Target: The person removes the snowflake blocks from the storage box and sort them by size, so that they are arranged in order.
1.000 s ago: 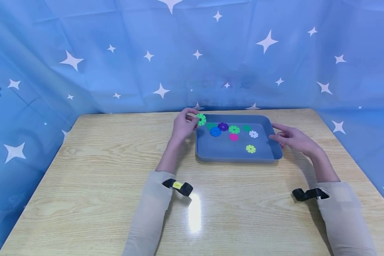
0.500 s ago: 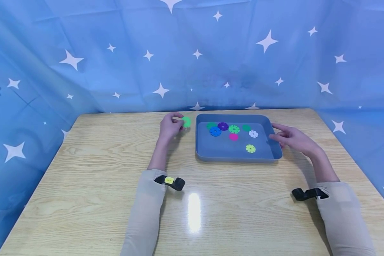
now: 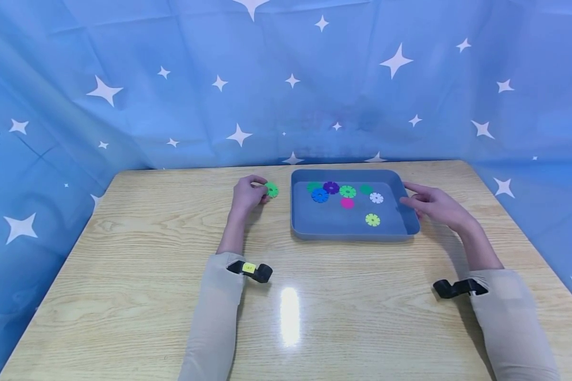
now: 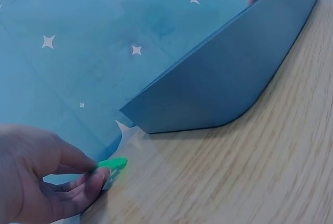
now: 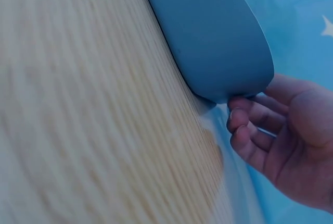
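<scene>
The left hand (image 3: 247, 194) pinches a disc (image 3: 273, 190), likely light, stiff and a bit slippery: best held by its edge. The right hand (image 3: 436, 205) grips the tray (image 3: 333, 226) on its right side.

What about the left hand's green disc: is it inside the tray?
No, the left hand pinches the green notched disc beside the tray.

At lower right, I am gripping the end of the blue-grey tray (image 5: 218, 41), top centre, with my right hand (image 5: 299, 140), while the wood-grained table (image 5: 93, 104) is filling the left.
</scene>
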Motion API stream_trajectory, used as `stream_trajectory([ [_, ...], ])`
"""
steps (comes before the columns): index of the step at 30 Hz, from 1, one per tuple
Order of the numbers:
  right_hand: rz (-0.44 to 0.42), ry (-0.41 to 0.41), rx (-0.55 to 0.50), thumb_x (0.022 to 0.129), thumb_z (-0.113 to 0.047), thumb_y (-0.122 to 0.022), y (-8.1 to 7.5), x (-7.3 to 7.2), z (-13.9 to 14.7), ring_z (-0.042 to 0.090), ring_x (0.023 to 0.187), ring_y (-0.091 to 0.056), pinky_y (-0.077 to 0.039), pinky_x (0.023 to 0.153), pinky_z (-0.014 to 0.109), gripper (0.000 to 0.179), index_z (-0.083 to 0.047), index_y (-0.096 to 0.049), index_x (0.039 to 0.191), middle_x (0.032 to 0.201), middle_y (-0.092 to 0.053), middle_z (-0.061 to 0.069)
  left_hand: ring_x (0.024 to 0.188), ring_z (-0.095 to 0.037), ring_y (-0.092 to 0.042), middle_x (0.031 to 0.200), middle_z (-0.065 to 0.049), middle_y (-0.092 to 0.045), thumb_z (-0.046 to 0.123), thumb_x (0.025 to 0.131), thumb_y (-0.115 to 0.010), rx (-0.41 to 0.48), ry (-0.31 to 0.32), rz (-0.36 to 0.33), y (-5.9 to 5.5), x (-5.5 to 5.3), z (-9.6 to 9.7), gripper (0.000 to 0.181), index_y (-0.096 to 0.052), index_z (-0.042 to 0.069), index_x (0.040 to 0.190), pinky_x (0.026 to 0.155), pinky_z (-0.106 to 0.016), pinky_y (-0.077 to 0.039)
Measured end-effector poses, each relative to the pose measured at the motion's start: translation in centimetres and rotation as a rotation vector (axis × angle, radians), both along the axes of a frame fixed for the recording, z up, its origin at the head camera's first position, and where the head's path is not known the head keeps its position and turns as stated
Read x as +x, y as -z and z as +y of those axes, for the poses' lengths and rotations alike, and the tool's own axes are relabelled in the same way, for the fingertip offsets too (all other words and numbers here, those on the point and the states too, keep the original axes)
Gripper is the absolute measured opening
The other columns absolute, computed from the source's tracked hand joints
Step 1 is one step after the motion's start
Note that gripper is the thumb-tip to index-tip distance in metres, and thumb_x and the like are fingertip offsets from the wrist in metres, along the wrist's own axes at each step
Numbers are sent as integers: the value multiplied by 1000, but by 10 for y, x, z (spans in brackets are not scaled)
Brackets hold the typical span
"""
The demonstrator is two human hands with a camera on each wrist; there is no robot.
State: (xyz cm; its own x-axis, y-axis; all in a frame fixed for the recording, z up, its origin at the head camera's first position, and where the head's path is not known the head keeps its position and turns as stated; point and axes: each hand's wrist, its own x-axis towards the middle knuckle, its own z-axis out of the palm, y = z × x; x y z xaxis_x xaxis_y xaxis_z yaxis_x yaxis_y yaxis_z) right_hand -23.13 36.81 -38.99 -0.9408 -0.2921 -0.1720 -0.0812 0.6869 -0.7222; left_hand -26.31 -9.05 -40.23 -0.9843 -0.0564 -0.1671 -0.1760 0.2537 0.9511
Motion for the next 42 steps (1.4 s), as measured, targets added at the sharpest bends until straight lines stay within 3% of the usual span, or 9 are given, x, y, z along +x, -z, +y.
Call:
stream_trajectory([
  [15,15,8,-8,105,-36,-57,-2,2,-5,25,69,-54,-49,68,31,71,-6,-24,160,80,-55,9,74,-18,-67,101,-19,-70,8,99,-57,-209,42,-5,-4,4,-7,29,-64,0,126,72,-29,-55],
  [27,2,17,11,104,-40,-55,-2,2,-4,23,74,-57,-49,69,31,72,-8,-23,161,90,-59,13,91,-26,-70,110,-20,-68,9,98,-57,-227,98,-13,-8,4,-14,34,-62,-5,128,80,-31,-54],
  [32,2,16,6,104,-39,-56,-2,2,-4,22,74,-57,-49,69,31,72,-7,-23,160,90,-59,12,92,-27,-70,110,-20,-69,12,99,-57,-218,123,-10,-7,3,-16,35,-61,-4,130,76,-30,-53],
  [38,8,20,10,104,-39,-56,-1,1,-4,22,74,-57,-49,68,31,72,-6,-24,160,93,-61,12,94,-28,-69,113,-20,-67,14,101,-57,-218,159,15,-9,2,-15,35,-60,-4,132,79,-33,-53],
  [42,7,18,14,104,-39,-56,-1,1,-3,21,75,-58,-49,67,31,72,-6,-24,160,98,-62,15,91,-29,-67,113,-19,-66,13,101,-57,-213,173,75,-11,2,-14,35,-60,-4,131,79,-34,-53],
])
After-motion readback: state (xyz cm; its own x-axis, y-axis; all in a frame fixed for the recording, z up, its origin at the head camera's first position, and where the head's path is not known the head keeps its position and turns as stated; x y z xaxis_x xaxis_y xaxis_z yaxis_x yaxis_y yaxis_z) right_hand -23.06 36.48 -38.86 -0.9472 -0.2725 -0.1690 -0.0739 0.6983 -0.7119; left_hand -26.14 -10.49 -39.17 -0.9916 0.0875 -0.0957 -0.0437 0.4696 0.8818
